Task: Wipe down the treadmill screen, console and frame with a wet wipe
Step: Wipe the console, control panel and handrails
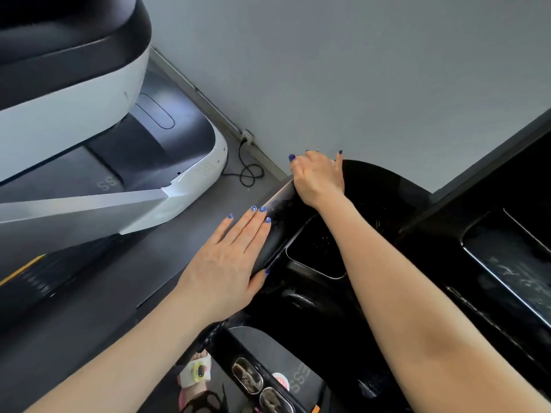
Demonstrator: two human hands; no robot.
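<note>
1. Glossy black plastic is filling the right half of the frame: the treadmill console [372,263], with a recessed tray [319,248] near its centre and a long dark panel [512,263] running down the right edge.
2. The left hand [229,260] is lying flat in the middle of the frame, fingers straight and together, pressing on the console's rounded left edge, thumb tucked against the black surface.
3. The right hand [317,177] is reaching further up, just above centre, its fingers curling over the console's top left corner; whether a wet wipe is under it cannot be told, and no wipe is showing anywhere.
4. A white and black neighbouring treadmill [89,129] is occupying the upper left of the frame.
5. A black cable [247,171] is lying looped on the grey floor beside a wall socket [247,135], between the two machines.
6. A grey wall [357,70] is spreading across the upper right.
7. A foot in a patterned sandal [196,374] is showing at the bottom centre.
</note>
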